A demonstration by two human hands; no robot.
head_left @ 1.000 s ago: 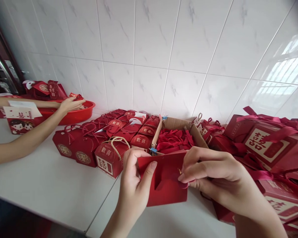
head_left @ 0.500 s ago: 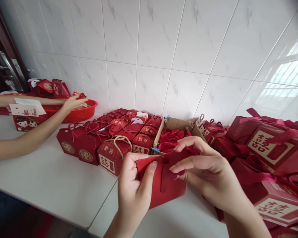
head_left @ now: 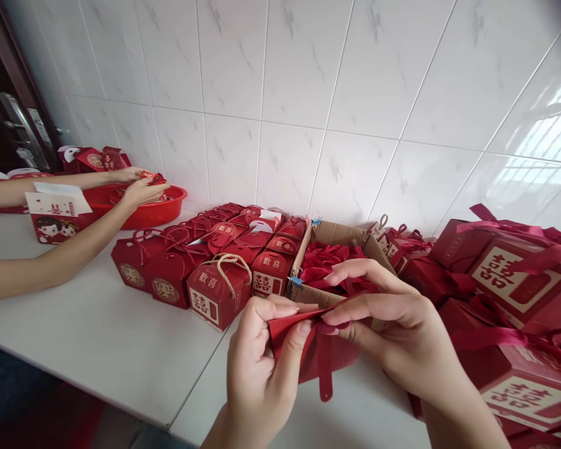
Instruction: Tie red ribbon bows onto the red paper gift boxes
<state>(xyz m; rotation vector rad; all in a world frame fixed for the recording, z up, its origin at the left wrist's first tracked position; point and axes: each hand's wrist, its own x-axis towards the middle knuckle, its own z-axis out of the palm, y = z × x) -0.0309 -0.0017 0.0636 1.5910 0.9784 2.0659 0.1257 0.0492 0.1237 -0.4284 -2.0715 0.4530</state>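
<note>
Low in the middle of the view, my left hand (head_left: 262, 355) grips a folded red card piece (head_left: 308, 368), thumb in front and fingers behind. My right hand (head_left: 388, 324) is closed at the card's upper edge, pinching a dark red strap (head_left: 325, 368) between thumb and fingertips. The strap's rounded end, with a small hole, hangs down over the card. Its other end is hidden by my fingers. Just behind my hands stands an open cardboard box (head_left: 378, 249) holding a heap of dark red ribbon-like pieces (head_left: 327, 259).
Rows of red gift boxes (head_left: 219, 293) stand left of the cardboard box on the white table (head_left: 98, 337). Larger ribboned boxes (head_left: 518, 274) are stacked at right. At far left, another person's hands (head_left: 143, 190) hold small red packets over a red basin (head_left: 168, 209).
The red card has tipped so its upper edge faces me more. The strap, which lay against the card, now hangs down from my right fingertips. The other person's second hand has come into sight.
</note>
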